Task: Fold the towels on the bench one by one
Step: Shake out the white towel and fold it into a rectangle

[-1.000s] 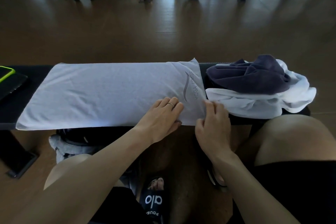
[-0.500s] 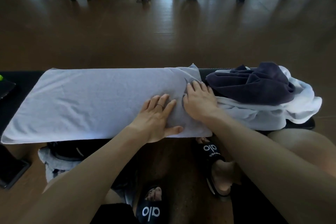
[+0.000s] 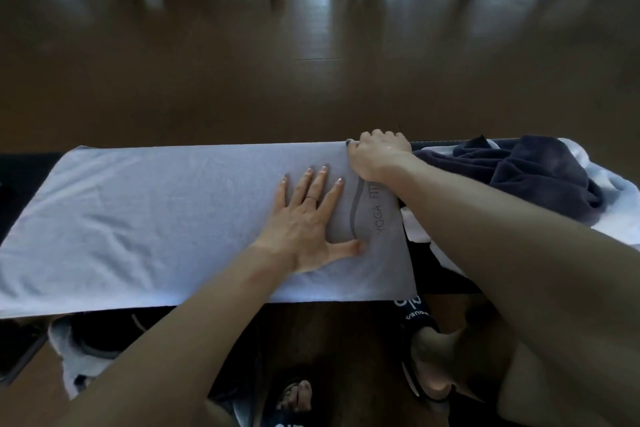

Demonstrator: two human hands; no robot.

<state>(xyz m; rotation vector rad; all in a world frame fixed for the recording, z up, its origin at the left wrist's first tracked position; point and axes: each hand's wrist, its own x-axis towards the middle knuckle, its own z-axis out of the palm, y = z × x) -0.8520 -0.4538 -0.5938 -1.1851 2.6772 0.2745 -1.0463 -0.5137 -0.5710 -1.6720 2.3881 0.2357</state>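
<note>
Pale towel (image 3: pixel 156 211), spread flat along the desk (image 3: pixel 20 180), judged light, soft and limp, best taken at its corners: pinned by the flat, wide-spread left hand (image 3: pixel 304 222), its far right corner pinched in the closed right hand (image 3: pixel 377 156)

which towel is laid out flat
The light grey towel under both hands, spread along the bench; the dark towel and white towel lie bunched at its right.
</note>
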